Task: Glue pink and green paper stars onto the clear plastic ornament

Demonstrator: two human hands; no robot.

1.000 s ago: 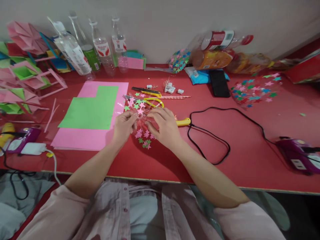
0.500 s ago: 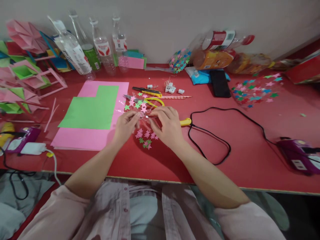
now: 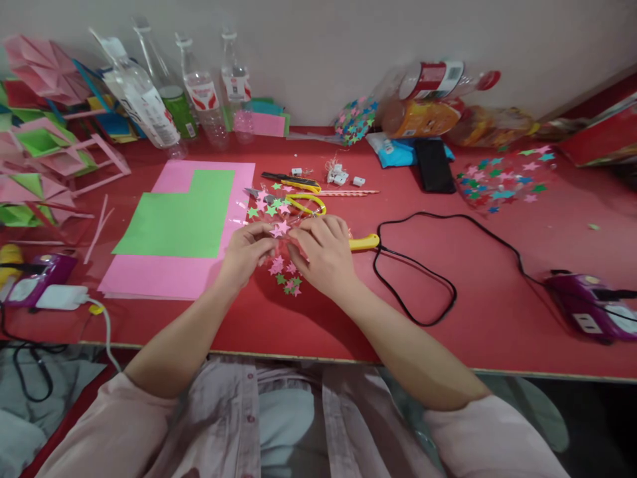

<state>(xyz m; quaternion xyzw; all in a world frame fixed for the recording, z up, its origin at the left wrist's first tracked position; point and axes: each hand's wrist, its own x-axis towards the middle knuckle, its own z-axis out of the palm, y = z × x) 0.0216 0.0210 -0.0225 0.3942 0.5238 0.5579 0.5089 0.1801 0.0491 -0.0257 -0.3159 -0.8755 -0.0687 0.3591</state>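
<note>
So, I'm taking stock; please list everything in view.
Stars: many, pink and green, centre
Star clusters: 2, multicoloured, rear and right
Sheets: 3+, green over pink, left
Cutter: 1, black-yellow, centre
Scissors: 1, yellow-handled, centre
Striped sticks: 2+, pink-white, centre
Small pieces: several, white, centre
Corded tool: 1, yellow-handled, right
Bottles: 4, clear, rear left
Container: 1, green, rear left
Lying bottles: 3, clear-orange, rear right
Packet: 1, blue-white, rear right
Phone: 1, black, rear right
Sockets: 2, purple, both ends
Adapter: 1, white, left
Crafts: several, multicoloured, far left
Boxy object: 1, red, right
Table: 1, red, beneath
Shirt: 1, pink, bottom
Left hand: 1, bare, centre
Right hand: 1, bare, centre
</note>
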